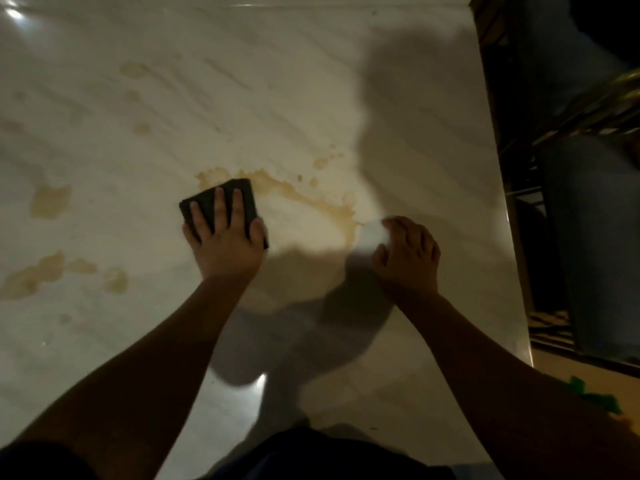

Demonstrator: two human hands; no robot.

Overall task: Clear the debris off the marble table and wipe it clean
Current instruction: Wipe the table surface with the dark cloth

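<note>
Left hand [225, 244] presses the pad [228, 186] flat on the desk [277, 81], fingers spread, at the left end of the stain [332, 207], whose arc runs rightward to the right hand [408, 258], fingers curled round a blurred white wad [372, 235].

**A:** What stands beyond the right hand [407, 258]?

**B:** To its right, past the edge of the marble table [450, 98], is a dark strip with blue-grey upholstery [588, 237]. It's too blurred to name the piece. Gold-toned metal bars [595, 105] cross it, up and right of that hand.

**A:** And the floor?

**B:** A tan patch of floor [554, 368] shows below and right of the hand, with something green [595, 398] on it.

**A:** The light?

**B:** Dim and warm. A bright glare [14, 12] sits far up and left of the left hand [225, 244], and a smaller glint [262, 379] lies below it, nearer the person.
</note>
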